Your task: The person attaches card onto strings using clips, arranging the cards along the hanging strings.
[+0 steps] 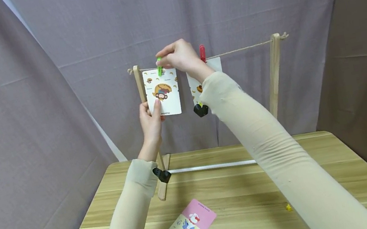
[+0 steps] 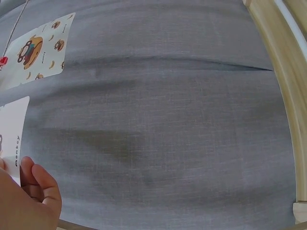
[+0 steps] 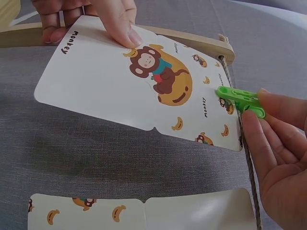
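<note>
A white card with a monkey on a banana (image 1: 173, 102) hangs upside down against the rope, near the left post. My left hand (image 1: 151, 125) holds its lower left part, thumb on the printed face. At the card's top edge, my right hand (image 1: 179, 57) pinches a green clothespin (image 3: 240, 99) between thumb and fingers. In the right wrist view the clothespin's jaws lie over the card's edge beside the rope (image 3: 250, 177). A second monkey card (image 2: 41, 48) hangs to the right from a red clothespin (image 1: 202, 53), partly hidden by my right wrist in the head view.
Wooden posts (image 1: 274, 76) hold the rope at both ends, joined low down by a white rod (image 1: 213, 166). On the wooden table (image 1: 243, 217) lies a pink and yellow rabbit card (image 1: 204, 215). A small yellow object (image 1: 288, 207) sits beside my right sleeve. Grey curtains surround the table.
</note>
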Available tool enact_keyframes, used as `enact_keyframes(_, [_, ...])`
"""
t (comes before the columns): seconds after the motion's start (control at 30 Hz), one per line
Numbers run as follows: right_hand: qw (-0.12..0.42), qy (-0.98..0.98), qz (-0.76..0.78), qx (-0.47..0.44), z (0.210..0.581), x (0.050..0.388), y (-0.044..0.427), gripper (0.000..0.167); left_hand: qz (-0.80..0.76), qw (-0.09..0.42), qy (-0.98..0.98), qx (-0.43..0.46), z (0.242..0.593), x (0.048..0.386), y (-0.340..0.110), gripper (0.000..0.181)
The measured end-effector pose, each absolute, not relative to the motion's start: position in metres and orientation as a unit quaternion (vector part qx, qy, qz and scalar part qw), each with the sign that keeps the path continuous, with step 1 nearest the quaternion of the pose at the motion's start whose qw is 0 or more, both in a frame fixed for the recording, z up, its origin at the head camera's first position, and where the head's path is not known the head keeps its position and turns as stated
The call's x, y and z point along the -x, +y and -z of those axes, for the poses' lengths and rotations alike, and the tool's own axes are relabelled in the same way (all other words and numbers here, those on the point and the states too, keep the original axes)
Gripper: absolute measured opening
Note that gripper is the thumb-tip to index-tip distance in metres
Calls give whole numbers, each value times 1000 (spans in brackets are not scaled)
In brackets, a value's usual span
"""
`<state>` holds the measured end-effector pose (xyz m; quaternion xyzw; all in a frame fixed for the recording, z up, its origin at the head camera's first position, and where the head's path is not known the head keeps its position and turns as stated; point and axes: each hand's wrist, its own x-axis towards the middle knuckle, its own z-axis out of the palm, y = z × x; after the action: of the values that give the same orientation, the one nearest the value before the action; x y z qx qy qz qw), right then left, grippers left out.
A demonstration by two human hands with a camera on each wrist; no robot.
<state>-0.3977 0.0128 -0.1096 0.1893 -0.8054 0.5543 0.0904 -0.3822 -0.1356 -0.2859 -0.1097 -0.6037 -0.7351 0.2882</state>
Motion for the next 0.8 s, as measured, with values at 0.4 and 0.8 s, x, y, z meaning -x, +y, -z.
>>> enact_keyframes(0.4, [61,-797,-572,-185,111,399,13,37,734,288,-605,109,289,383,-138,24])
enact_keyframes(0.8, [40,-788,-584,-190,112,398,13,41,746,259,-604,103,289,383,-144,22])
